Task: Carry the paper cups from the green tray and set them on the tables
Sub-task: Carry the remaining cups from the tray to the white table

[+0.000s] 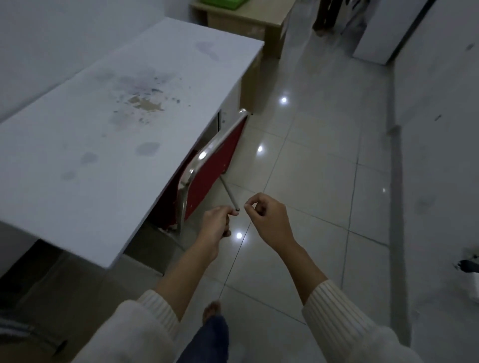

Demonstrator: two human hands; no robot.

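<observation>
The green tray [223, 3] lies on a wooden table [248, 19] at the far top of the view, cut off by the frame edge; no paper cups are visible. A stained white table [108, 134] stretches along my left side. My left hand [216, 228] and my right hand [267, 217] hang in front of me over the floor, to the right of the white table's near corner. Both have their fingers curled in, and neither holds anything.
A red chair [215, 160] with a chrome frame is tucked under the white table's right edge, one leg angled into the aisle. Glossy floor tiles [324, 160] run ahead toward the wooden table. A white cabinet [381, 33] stands far right. My foot [212, 309] is below.
</observation>
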